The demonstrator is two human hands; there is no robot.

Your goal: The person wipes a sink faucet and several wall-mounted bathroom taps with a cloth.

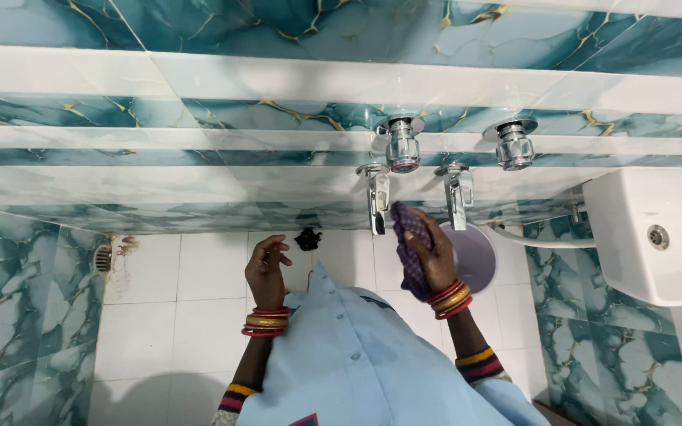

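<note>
— What's the room like?
— Teal marbled wall tiles (278, 24) with white bands, a white tiled floor (199, 276), and a round floor drain (103, 258) at nine o'clock

— Any containers?
— A white plastic bucket (475, 256) under the chrome wall taps (378, 193); I can't tell what's inside

— The hands?
— The right hand (436, 260) grips a purple checked cloth (408, 237) just below the taps. The left hand (266, 268) hangs loosely curled, holding nothing
</note>
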